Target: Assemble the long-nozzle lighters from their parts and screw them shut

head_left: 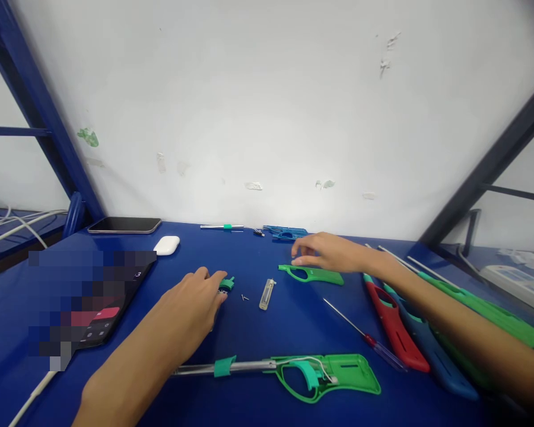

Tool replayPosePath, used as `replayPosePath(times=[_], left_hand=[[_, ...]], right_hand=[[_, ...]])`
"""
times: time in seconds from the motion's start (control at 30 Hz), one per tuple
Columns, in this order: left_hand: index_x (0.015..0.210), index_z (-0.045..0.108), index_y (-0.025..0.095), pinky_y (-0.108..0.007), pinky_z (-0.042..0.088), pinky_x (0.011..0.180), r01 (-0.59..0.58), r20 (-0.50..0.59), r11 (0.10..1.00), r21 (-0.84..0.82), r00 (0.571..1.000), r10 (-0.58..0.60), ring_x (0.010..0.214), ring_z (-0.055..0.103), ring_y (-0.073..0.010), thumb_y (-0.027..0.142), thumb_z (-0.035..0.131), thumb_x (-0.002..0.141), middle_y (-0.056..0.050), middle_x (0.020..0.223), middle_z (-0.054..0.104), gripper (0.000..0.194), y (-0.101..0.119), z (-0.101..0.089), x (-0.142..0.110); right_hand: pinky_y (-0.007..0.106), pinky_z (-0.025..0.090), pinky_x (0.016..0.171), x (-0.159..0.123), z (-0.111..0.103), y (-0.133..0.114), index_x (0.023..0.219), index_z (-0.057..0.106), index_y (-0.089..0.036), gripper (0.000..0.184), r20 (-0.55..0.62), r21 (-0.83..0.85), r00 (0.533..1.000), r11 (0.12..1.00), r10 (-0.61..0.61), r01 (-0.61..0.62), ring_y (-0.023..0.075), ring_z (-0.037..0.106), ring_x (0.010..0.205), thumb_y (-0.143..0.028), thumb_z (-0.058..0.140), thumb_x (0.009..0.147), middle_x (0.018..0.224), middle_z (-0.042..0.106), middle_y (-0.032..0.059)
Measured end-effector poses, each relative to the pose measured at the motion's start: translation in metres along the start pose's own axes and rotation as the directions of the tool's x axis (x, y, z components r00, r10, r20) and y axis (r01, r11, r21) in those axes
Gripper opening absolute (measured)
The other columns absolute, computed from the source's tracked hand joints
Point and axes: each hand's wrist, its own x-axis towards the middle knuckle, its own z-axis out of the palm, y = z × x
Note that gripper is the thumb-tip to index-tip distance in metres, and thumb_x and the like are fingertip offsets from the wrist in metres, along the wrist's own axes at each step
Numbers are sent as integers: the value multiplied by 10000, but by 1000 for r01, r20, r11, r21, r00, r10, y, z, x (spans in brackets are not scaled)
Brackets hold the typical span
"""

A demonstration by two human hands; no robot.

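My left hand [200, 296] is closed around a small teal trigger piece [226, 284], whose end shows past the fingertips. Two tiny screws [244, 298] lie just right of it. A clear fuel tank [266, 294] rests between my two hands. My right hand [315, 249] hovers over a green lighter half-shell [318, 275], thumb and forefinger nearly together; anything between them is too small to make out. Nearer to me lies an opened green lighter body [351, 375], with a metal tube [249, 366], white wire and teal trigger [310, 375] in it.
A screwdriver [369, 340] lies beside red [396, 326] and blue [445, 356] lighters under my right forearm. Blue shell parts [285, 231] and a thin tube [216, 227] lie at the back. On the left are a phone [124, 225], a white case [167, 245] and a cabled device [120, 308].
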Motion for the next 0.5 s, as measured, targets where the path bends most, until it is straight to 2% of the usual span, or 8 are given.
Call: replayPosePath(times=[0.07, 0.2, 0.33, 0.5], left_hand=[[1444, 653, 210, -472, 583, 896, -10, -1, 1000, 13, 1000, 10, 1105, 726, -344, 210, 393, 1078, -162, 1248, 707, 449, 1, 0, 0], [1413, 659, 229, -423, 563, 830, -30, -30, 999, 38, 999, 31, 1034, 728, -314, 176, 379, 1075, -130, 1176, 701, 441, 2, 4, 3], [1325, 697, 246, -370, 511, 738, -43, -53, 997, 71, 997, 47, 975, 716, -289, 101, 371, 1034, -109, 1143, 684, 460, -2, 7, 7], [1066, 731, 224, -353, 452, 707, -13, -23, 995, 95, 1000, 16, 895, 693, -264, 153, 420, 1063, -77, 1014, 669, 320, -5, 8, 14]], right_hand=[[386, 595, 807, 4, 5, -19, 1253, 689, -181, 364, -33, 25, 997, 997, -67, 68, 182, 714, 815, -488, 556, 1110, 976, 745, 32], [300, 486, 687, 10, 25, -53, 1217, 703, -229, 385, 20, 85, 980, 977, -197, 195, 160, 677, 669, -477, 415, 1155, 715, 727, -21], [301, 418, 641, 11, 40, -67, 1061, 696, -249, 375, 36, 92, 973, 970, -228, 224, 167, 671, 677, -494, 425, 1144, 767, 765, -22], [299, 360, 613, 3, 36, -69, 983, 652, -244, 263, 18, 51, 977, 976, -214, 213, 157, 610, 628, -493, 615, 1055, 731, 725, -40]])
